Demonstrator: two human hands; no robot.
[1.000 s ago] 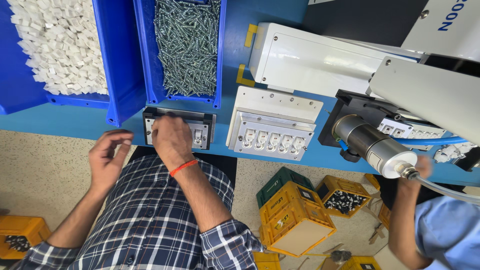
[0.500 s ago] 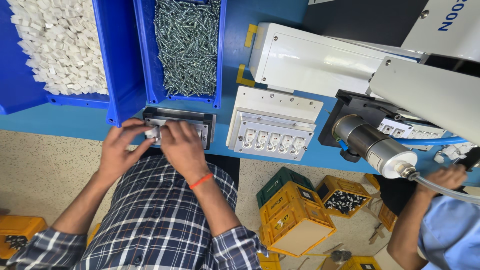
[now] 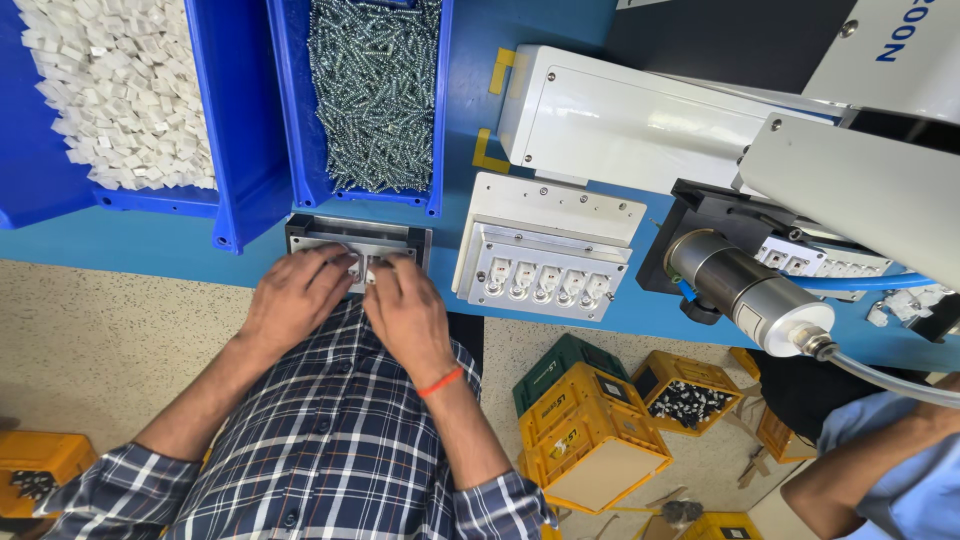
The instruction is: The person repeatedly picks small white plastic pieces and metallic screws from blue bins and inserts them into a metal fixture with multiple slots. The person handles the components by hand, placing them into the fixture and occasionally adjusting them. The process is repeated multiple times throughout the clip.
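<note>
At the near edge of the blue bench, the small grey metal fixture tray lies under both hands. The left hand and right hand rest side by side on it, fingertips pinching small white pieces, just below the blue bin of screws.

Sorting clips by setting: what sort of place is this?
Likely a factory assembly bench: blue bins of screws and white parts, a metal fixture under both hands, and a bench machine.

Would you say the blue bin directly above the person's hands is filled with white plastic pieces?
No, the blue bin above the hands holds metal screws; the white pieces are in the neighbouring bin.
</note>
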